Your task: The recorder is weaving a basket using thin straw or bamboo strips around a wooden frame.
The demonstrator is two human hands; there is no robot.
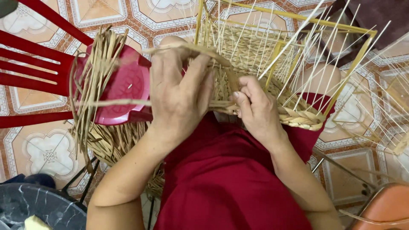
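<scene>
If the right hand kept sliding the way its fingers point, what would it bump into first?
The right hand points left along the woven basket rim, so it would probably meet the left hand first, which grips a straw strand right there. Depth is hard to judge.

Half-woven straw basket tilted on lap

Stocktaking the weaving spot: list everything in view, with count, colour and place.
woven basket: one, tan, half-made, on the lap at centre-right
frame: one, yellow, around the basket
thin upright spokes: many, pale, rising from the basket
straw strand: one, tan, running left from the hands
straw bundle: one, tan, draped over the stool
plastic stool: one, pink-red, left of the hands
chair: one, red, far left
tiled floor: patterned, beneath
red garment: one, over the lap
left hand: fingers gripping straw
right hand: fingers pinching the weave
</scene>
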